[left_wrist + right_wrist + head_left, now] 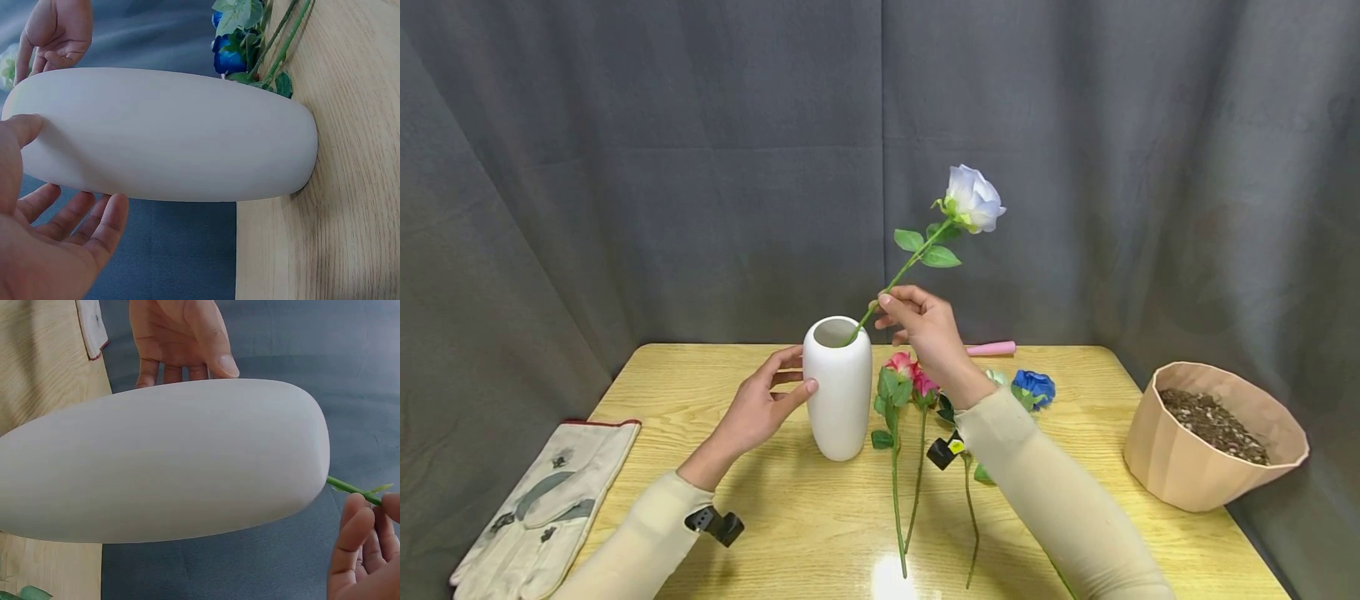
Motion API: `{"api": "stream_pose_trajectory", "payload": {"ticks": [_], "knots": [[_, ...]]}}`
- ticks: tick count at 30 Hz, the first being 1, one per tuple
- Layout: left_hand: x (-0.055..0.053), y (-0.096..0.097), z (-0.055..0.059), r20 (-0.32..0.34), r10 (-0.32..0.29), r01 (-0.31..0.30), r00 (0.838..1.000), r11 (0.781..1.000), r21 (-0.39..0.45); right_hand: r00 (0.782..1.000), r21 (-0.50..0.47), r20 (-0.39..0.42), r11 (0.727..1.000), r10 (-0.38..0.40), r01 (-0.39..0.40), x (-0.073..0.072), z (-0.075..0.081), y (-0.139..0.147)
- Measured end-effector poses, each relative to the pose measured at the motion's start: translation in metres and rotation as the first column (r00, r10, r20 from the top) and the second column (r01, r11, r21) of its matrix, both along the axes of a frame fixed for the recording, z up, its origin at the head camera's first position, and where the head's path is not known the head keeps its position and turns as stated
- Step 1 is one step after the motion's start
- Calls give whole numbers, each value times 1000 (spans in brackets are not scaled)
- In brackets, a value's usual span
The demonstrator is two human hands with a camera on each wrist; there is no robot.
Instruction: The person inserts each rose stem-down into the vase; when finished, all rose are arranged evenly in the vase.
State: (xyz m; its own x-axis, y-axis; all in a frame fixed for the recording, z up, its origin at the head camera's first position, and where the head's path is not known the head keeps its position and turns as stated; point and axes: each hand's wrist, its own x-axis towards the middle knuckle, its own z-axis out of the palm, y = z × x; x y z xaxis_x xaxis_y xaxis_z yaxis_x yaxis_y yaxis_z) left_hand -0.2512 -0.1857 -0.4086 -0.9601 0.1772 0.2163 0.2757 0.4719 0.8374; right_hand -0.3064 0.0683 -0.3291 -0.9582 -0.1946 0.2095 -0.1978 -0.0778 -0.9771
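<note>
A tall white vase (839, 408) stands upright near the middle of the table. My left hand (762, 410) holds its left side, thumb at the front and fingers curving behind; the left wrist view shows the thumb and fingertips against the vase wall (169, 134). Above and right of the mouth, my right hand (928, 333) pinches the green stem of a pale bluish-white artificial rose (973, 200). The stem (350, 487) slants down into the vase opening, its lower end hidden inside. The bloom leans up to the right.
Pink roses (901, 364) and a blue rose (1034, 388) lie with others right of the vase, partly under my right arm. A pink handle (991, 348) lies behind. A peach pot (1172, 450) of soil stands at right, work gloves (561, 492) at left.
</note>
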Motion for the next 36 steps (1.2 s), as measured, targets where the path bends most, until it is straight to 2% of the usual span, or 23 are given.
{"api": "stream_pose_trajectory", "payload": {"ticks": [12, 23, 36], "knots": [[-1, -1, 1, 1, 0, 0, 1000, 1000, -3, 999, 103, 3, 994, 35, -35, -3, -5, -10], [0, -2, -2, 11, 1, -1, 1000, 1000, 0, 1000, 235, -31, 972, 2, 5, -3, -15, -18], [-1, 0, 0, 1, 7, -7, 1000, 1000, 0, 999, 283, -52, 959, 12, 4, -6, -25, -14]]}}
